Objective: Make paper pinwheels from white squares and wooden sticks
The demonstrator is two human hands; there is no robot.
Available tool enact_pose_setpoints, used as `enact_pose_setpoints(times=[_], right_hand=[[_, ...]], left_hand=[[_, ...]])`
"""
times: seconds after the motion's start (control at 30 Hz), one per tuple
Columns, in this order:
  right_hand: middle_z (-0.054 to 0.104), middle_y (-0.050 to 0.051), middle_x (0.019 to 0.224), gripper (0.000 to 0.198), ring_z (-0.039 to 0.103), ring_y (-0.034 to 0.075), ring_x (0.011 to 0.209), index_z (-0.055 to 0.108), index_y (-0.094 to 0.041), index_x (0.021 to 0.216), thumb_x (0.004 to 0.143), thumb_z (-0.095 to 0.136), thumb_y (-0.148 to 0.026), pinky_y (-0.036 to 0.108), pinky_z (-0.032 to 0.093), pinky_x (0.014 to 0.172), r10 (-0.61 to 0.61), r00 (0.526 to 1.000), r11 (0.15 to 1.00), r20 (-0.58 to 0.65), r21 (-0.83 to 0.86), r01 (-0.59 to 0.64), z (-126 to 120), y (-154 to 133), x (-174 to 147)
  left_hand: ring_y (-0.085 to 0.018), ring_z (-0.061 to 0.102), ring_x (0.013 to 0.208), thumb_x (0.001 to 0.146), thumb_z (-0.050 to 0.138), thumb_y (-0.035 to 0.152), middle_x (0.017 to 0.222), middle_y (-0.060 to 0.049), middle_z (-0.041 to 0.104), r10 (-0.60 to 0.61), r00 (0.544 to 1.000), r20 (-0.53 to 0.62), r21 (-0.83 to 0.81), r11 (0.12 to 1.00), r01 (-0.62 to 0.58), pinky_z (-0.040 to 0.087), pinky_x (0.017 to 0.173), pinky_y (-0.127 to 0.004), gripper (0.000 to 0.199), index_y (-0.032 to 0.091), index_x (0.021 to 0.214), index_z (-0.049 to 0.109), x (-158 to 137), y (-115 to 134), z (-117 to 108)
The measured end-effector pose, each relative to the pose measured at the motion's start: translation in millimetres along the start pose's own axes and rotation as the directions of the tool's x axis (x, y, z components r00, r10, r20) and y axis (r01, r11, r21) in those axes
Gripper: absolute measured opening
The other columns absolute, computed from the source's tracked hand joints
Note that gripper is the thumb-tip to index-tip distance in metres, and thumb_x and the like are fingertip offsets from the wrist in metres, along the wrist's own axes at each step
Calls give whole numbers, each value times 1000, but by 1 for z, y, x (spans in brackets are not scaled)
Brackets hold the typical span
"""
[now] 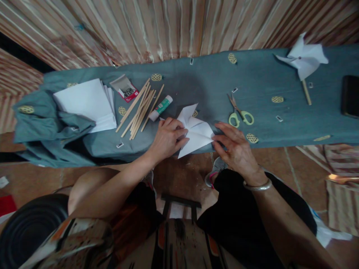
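A white paper pinwheel (198,131), partly folded, is held over the front edge of the cloth-covered table. On its left side my left hand (169,137) is closed, with thumb and fingers gripping the paper near its middle. At the right corner my right hand (234,147) pinches the paper between thumb and fingertips, the other fingers bent above. Just left of the paper lies a glue stick (161,107) with a green label. Green-handled scissors (238,111) rest beyond my right hand, blades apart and pointing away from me.
Several wooden sticks (140,108) lie left of the glue stick. Behind them is an open red-and-white box (125,88) of small metal pieces, and further left a stack of white paper (85,102). A pinwheel on a stick (304,61) and a black object (350,95) are at the right.
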State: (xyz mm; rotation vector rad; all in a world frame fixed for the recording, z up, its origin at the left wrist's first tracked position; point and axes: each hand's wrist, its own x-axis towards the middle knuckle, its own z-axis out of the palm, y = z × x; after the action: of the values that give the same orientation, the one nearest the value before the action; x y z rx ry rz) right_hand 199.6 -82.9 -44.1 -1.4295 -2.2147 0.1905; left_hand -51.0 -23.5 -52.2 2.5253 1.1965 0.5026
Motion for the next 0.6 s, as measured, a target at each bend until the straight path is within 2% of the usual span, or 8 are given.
enact_pose_setpoints(times=[0.17, 0.37, 0.6], right_hand=[[62, 13, 136, 17, 54, 31, 131, 69, -19, 102, 94, 55, -24, 53, 47, 106, 10, 1000, 1000, -18, -24, -11, -4, -3, 0], [63, 10, 134, 16, 56, 28, 129, 68, -22, 103, 94, 56, -22, 51, 47, 108, 40, 997, 996, -66, 81, -35, -5, -5, 2], [58, 15, 140, 28, 50, 30, 135, 63, -17, 120, 95, 50, -15, 53, 46, 108, -46, 999, 998, 27, -33, 47, 0, -2, 5]], left_hand=[[-27, 51, 101, 88, 66, 36, 106, -7, 65, 9, 1000, 5, 12, 1000, -9, 35, 85, -43, 19, 22, 99, 73, 1, 1, -1], [-28, 51, 101, 88, 64, 36, 106, -8, 65, 21, 1000, 7, 28, 999, -21, 35, 86, -44, 21, 21, 99, 73, 1, 1, -1], [-28, 51, 102, 90, 62, 38, 105, -8, 66, 43, 999, 5, 56, 998, -43, 34, 86, -44, 22, 22, 100, 73, 1, 1, -1]])
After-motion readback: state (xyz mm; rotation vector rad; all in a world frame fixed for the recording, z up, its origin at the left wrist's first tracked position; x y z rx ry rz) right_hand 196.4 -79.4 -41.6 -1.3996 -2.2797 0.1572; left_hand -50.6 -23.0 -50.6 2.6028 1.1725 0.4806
